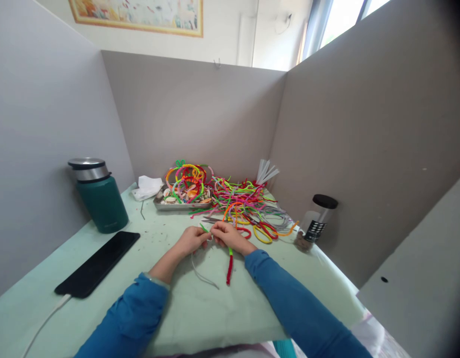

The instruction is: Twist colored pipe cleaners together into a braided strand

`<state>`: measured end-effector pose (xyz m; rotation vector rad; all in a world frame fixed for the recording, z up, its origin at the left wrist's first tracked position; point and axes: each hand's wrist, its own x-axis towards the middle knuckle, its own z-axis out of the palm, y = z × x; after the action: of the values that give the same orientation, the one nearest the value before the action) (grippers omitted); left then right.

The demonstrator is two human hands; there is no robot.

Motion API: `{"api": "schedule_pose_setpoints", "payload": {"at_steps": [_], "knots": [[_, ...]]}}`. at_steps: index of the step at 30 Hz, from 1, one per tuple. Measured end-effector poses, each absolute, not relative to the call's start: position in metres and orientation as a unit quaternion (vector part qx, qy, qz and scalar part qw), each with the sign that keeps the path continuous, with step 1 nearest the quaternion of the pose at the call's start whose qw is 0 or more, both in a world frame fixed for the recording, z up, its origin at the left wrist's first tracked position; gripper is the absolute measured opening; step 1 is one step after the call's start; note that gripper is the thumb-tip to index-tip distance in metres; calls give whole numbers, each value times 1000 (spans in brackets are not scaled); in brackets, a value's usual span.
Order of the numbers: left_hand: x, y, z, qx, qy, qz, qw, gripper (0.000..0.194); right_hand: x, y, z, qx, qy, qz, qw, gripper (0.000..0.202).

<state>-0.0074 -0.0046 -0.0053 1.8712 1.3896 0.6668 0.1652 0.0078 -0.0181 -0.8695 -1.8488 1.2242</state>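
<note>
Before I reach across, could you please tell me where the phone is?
In the head view, the phone lies on the left of the table, between the green bottle and the left sleeve.

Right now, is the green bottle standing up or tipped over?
Upright: the green bottle stands on its base on the table, its silver lid at the top.
</note>
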Motion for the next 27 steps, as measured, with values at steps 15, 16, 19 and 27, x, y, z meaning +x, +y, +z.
{"api": "schedule_pose_setpoints", "payload": {"at_steps": [15,16,19,27], "knots": [[-9,-5,-6,728,505,266,380,49,166,9,-20,-344,-719,476,373,15],[-9,-6,-5,725,507,267,381,50,166,9,-20,-344,-719,475,372,14],[-7,-8,-2,715,519,270,383,55,166,10,-20,-343,-722,474,370,13],[-6,-8,-1,695,534,280,393,58,167,9,-21,-330,-728,477,365,16]]}}
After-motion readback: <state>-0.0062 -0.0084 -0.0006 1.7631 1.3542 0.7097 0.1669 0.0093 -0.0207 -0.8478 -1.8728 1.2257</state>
